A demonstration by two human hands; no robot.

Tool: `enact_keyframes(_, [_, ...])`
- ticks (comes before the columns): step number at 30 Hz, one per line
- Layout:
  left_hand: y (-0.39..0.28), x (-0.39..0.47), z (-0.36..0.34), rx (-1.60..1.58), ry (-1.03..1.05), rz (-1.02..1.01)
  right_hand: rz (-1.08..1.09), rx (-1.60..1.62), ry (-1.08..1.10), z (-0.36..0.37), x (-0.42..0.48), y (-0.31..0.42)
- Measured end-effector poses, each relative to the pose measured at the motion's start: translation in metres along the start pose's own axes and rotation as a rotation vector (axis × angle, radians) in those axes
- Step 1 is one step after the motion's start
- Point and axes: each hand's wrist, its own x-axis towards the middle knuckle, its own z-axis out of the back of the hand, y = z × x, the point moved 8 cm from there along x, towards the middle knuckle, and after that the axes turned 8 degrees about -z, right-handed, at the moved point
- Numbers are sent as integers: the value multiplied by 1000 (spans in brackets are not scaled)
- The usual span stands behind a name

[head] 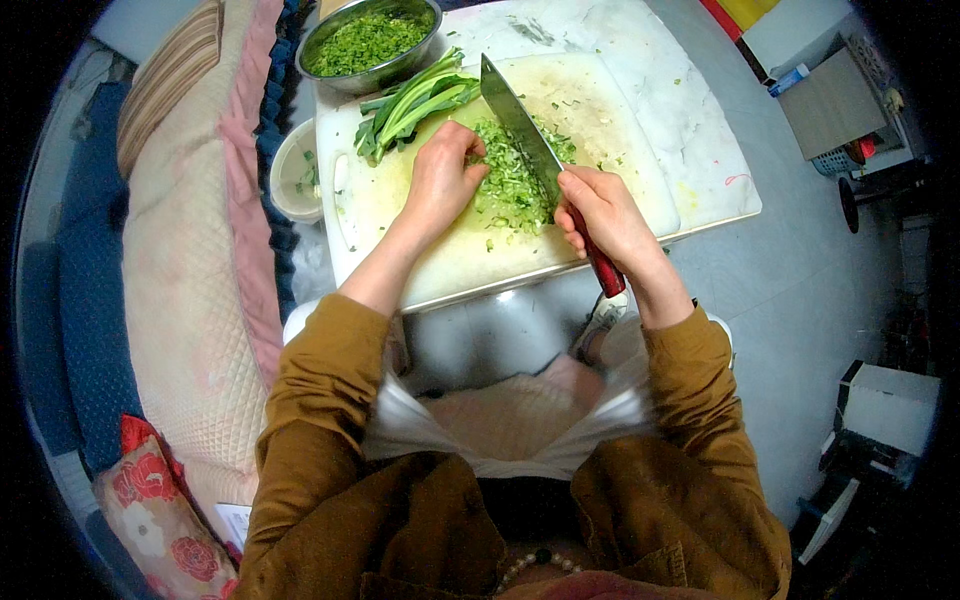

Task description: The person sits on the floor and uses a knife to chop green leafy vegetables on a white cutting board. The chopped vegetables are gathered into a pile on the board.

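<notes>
In my right hand (604,214) is the red handle of a kitchen knife (521,120), its wide blade slanting up and left over chopped greens (514,187). The greens lie on a white plastic cutting board (622,142). My left hand (444,169) is at the left edge of the chopped pile, fingers curled and fingertips near the bits; whether it holds any is hidden. Just above it lies a bunch of uncut leafy green stalks (420,105). At the board's upper left stands a metal bowl (435,37) filled with chopped greens.
The board rests on a marble-patterned table (705,150). A pale plastic bin (281,176) with scraps stands by the table's left edge. Left of that is a sofa with a quilted cover (180,262) and cushions. A white box (889,409) is at the far right.
</notes>
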Motion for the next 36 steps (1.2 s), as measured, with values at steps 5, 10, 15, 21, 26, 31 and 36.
enact_keyframes(5, [-5,0,1,14,-12,-48,48,-12,-44,6,-10,11])
enact_keyframes(10, [0,0,-2,-20,18,5,3,11,-28,9,5,-4])
enact_keyframes(15, [-5,0,1,-37,7,-1,15,31,-80,13,-9,9])
enact_keyframes(21, [0,-1,-2,-50,23,23,-22,75,-59,16,0,-4])
enact_keyframes(26, [-4,-1,-1,-39,11,2,9,53,-94,25,-6,3])
enact_keyframes(31, [-1,-1,-2,-58,28,22,-37,93,-89,28,2,-9])
enact_keyframes(36, [-3,0,0,-44,15,1,-1,51,-124,33,-4,0])
